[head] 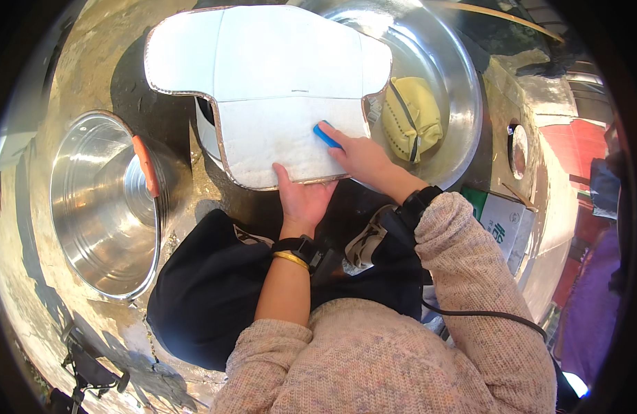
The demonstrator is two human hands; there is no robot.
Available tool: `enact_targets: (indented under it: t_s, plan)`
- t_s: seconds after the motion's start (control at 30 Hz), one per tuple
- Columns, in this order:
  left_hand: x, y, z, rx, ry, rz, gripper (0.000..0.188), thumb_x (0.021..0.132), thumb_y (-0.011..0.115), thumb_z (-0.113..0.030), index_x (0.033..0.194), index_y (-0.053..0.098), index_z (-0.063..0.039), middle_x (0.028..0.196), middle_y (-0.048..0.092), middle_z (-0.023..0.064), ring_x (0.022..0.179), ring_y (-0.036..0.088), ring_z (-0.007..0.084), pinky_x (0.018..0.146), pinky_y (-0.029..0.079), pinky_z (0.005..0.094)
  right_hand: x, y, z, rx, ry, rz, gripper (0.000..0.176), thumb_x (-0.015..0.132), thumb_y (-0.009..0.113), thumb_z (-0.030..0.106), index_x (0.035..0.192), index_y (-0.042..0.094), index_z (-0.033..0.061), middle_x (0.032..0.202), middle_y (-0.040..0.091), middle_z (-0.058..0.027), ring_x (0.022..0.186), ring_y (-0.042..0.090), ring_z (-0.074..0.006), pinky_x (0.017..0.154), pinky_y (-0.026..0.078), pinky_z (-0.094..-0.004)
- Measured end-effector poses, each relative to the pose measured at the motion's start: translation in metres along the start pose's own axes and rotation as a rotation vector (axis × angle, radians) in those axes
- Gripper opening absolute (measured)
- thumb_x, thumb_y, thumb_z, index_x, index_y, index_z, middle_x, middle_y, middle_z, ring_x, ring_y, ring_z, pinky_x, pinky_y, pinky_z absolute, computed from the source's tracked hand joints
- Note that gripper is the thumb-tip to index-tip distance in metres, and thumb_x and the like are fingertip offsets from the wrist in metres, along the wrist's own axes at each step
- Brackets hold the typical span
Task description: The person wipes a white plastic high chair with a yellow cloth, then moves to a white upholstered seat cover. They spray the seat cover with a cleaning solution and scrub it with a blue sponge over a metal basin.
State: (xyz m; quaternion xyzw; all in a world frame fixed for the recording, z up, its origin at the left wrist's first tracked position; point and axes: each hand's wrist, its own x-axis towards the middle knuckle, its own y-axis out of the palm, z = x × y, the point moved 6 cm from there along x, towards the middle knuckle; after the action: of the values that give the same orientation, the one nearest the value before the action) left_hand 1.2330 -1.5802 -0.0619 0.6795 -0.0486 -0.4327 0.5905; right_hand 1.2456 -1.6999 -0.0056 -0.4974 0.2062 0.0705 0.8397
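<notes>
Before me lies a large white panel with a brown-bound edge, wide at the far end and narrower toward me. My left hand grips its near edge, thumb on top and fingers underneath. On the panel's near right part, my right hand holds a blue brush or block against the surface; its underside is hidden. The panel overlaps the left part of a wide metal basin. A yellow fabric item with a dark zip rests inside that basin.
To the left, a steel bucket with an orange handle grip lies open toward me on the concrete floor. A printed carton stands at the right by a low wall with a round hole. A black cable crosses my right sleeve.
</notes>
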Motion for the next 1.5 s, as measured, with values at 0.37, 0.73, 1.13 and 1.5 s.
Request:
enact_targets:
  t_s: [0.37,0.73,1.13,1.5]
  plan:
    - [-0.004,-0.017,0.003,0.082,-0.028,-0.331,0.075,0.094,0.028,-0.066,0.140,0.035,-0.007,0.140,0.043,0.0125,0.129,0.041,0.0314,0.110,0.030,0.0495,-0.041,0.017,0.032,0.059,-0.199,0.073,0.054,0.090,0.056,0.024,0.142,0.041,0.0268,0.082,0.066,-0.0196,0.076,0.065,-0.0378,0.068,0.052,-0.0455]
    - [-0.003,-0.011,-0.001,0.089,0.056,-0.076,0.071,0.097,0.031,-0.061,0.143,0.033,-0.007,0.145,0.039,0.0116,0.131,0.039,0.0300,0.109,0.032,0.0482,-0.037,0.025,-0.001,-0.069,-0.108,0.052,0.053,0.091,0.054,0.031,0.142,0.039,0.0323,0.088,0.068,-0.0163,0.083,0.065,-0.0363,0.072,0.052,-0.0459]
    - [-0.012,-0.026,-0.080,0.114,0.425,-0.188,0.058,0.102,0.028,-0.047,0.142,0.035,-0.005,0.142,0.042,0.0132,0.128,0.041,0.0310,0.108,0.033,0.0454,-0.011,0.048,0.073,-0.044,-0.120,0.142,0.051,0.095,0.049,0.033,0.144,0.036,0.0294,0.083,0.067,-0.0185,0.079,0.064,-0.0392,0.072,0.050,-0.0477]
    - [-0.012,-0.025,-0.066,0.105,0.349,-0.253,0.062,0.099,0.035,-0.052,0.142,0.035,-0.007,0.141,0.043,0.0130,0.128,0.043,0.0294,0.108,0.032,0.0484,-0.001,0.044,0.095,0.073,-0.156,0.196,0.050,0.093,0.048,0.032,0.142,0.040,0.0282,0.091,0.067,-0.0193,0.084,0.064,-0.0388,0.077,0.050,-0.0469]
